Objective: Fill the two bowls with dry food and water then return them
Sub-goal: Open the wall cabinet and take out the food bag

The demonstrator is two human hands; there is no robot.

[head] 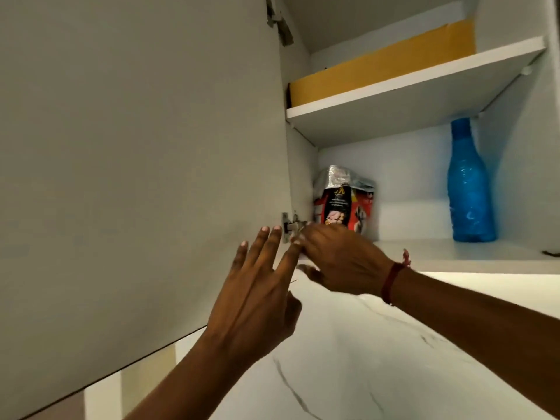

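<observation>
A red and black dry food bag [345, 204] with a silver folded top stands at the back left of the lower cabinet shelf. My right hand [336, 259] reaches across just below and in front of the bag, fingers apart, holding nothing. My left hand [257, 286] is raised with fingers spread flat against the open grey cabinet door [136, 177], near its lower hinge. No bowls are in view.
A blue plastic bottle [468, 186] stands at the right of the lower shelf [454, 253]. A yellow-brown flat box [385, 68] lies on the upper shelf. White marble-patterned wall [348, 359] runs below the cabinet.
</observation>
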